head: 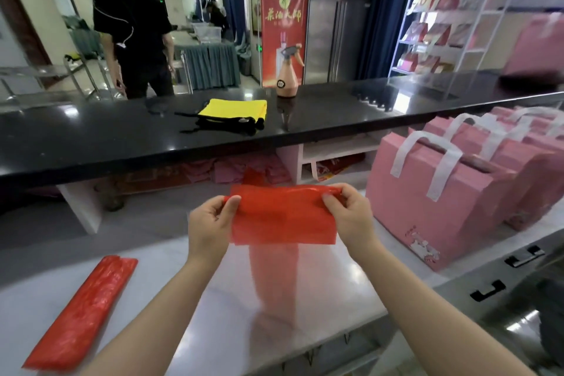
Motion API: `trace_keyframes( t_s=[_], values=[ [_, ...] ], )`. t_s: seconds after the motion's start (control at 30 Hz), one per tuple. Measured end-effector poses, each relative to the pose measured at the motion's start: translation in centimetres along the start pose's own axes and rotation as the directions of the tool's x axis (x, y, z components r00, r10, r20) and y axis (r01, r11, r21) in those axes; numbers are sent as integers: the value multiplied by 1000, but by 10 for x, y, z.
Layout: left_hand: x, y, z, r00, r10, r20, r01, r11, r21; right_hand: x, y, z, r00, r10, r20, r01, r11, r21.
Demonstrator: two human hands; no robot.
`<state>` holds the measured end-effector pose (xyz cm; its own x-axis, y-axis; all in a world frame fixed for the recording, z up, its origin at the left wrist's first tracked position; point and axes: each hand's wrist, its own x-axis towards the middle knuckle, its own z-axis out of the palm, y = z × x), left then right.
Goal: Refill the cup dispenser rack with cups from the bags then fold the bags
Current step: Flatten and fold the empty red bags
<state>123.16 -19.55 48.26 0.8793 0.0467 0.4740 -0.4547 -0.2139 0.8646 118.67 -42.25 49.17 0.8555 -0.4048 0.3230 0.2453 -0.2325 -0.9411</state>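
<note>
I hold a thin red plastic bag (pixel 282 217) up in front of me over the white counter (pixel 171 256). My left hand (pixel 210 223) pinches its upper left corner, and my right hand (pixel 348 215) pinches its upper right corner. The bag is doubled over at the top, and a paler, blurred tail hangs down from it. A second red bag (pixel 84 311), long, flat and narrow, lies on the white counter at the lower left. No cup dispenser rack or cups are in view.
A black raised counter (pixel 122 137) runs across ahead, with a yellow cloth (pixel 233 108) and a peach spray bottle (pixel 288 73). Pink gift boxes (pixel 436 192) with white handles crowd the right. A person in black (pixel 134 24) stands beyond the counter.
</note>
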Motion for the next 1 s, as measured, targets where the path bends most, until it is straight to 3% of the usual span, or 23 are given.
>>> trace_keyframes(
  t_s=[0.13,0.4,0.67,0.8,0.9,1.0],
  values=[
    [15,17,-2,996,87,-36,-88,996,-26,8,-19,-3,999,-45,-7,45,998,43],
    [28,45,-5,992,127,25,-124,986,-111,15,-39,-3,997,-58,-57,64,992,110],
    [19,35,-16,995,36,91,-15,975,-223,4,-38,1,998,-15,-55,21,995,101],
    [10,32,-24,988,67,140,-31,970,-243,-2,-35,0,998,10,-54,-4,993,114],
    [0,24,-24,986,34,163,-1,979,-204,-8,-29,0,998,40,-41,-35,992,118],
    [-6,15,-21,997,8,83,2,993,-117,-15,-22,0,998,62,-23,-59,992,110]
  ],
)
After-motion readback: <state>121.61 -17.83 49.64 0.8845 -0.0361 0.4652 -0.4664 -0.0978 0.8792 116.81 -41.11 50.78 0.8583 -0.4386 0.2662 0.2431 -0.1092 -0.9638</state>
